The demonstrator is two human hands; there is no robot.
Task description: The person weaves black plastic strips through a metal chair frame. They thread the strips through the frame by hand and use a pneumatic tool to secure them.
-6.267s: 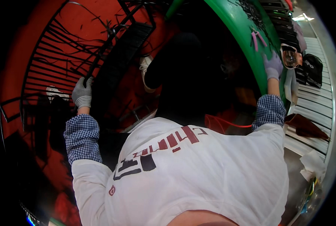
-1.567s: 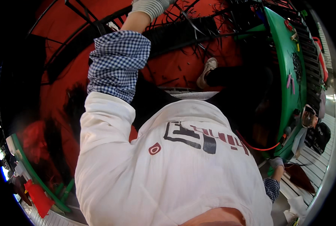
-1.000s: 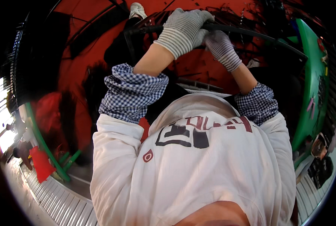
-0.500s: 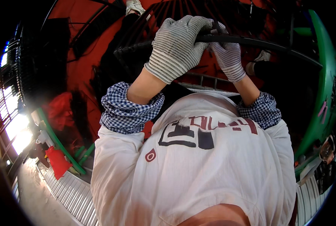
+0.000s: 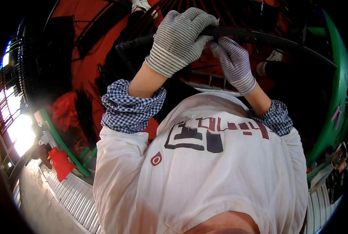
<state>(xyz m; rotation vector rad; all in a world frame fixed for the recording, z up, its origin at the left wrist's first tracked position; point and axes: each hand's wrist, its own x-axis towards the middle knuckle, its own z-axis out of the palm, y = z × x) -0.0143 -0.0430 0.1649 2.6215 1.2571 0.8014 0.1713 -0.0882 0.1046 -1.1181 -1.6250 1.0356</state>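
My left hand (image 5: 179, 41), in a grey-and-white striped knit glove, is wrapped over a long black bar (image 5: 267, 36). The bar forms the near edge of a dark frame with several thin rods (image 5: 174, 5) fanning away behind it. Just below the bar, close to my left thumb, is my right hand (image 5: 234, 62) in a matching glove. Its thumb and fingers are drawn together toward the left hand; anything between them is too small or dark to make out. Both forearms wear blue checked sleeve covers (image 5: 133, 107).
A green curved edge (image 5: 332, 105) rises at the right, with a pink item (image 5: 336, 113) on it. Red surface (image 5: 84, 58) lies beneath dark metal parts. A red bag (image 5: 60, 163) hangs at the lower left beside a green rail (image 5: 62, 142). Pale shoes (image 5: 274, 55) show beyond the frame.
My right hand has dropped down from the bar and drawn away from it, its fingertips now below. The left hand has shifted slightly up and left, still gripping the bar.
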